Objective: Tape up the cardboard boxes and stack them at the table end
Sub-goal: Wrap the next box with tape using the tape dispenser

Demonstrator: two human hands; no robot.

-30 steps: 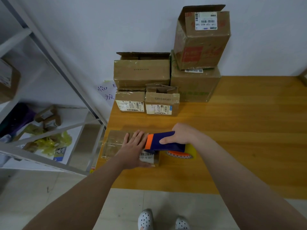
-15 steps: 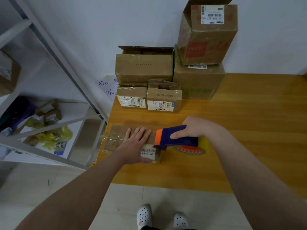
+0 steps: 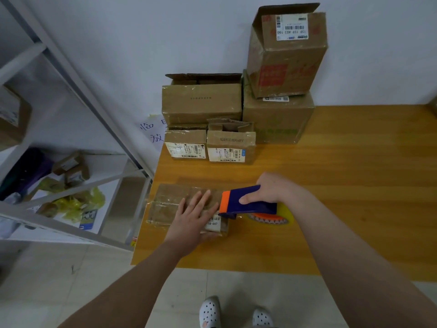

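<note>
Firstly, a metal shelf (image 3: 71, 162) stands at far left, no part of the work. Next, a flat box (image 3: 165, 204) lies at the near left corner of the table (image 3: 354, 185). Its long axis runs left to right along the near edge, and clear tape shows along its top. Beyond it, against the wall, the stack (image 3: 203, 102) fills the table end, with several flaps standing up.

The left hand (image 3: 191, 218) lies flat on the box's right half, fingers straight, pressing down and grasping nothing. Just beside those fingertips, the dispenser (image 3: 250, 208) has its orange nose over the box's right end. Its body points off to the right, in line with the box's length. Whether the blade touches the cardboard cannot be told. The right hand (image 3: 272, 188) is clenched round the blue body, and the roll (image 3: 287, 216) hangs below the wrist, close to the table.

Assessment: the box lies wholly left of the grip, so any finishing pull or cut runs rightward, along the long axis and away from the box. The left hand is nearer the box and better placed to carry it to the stack.
</note>
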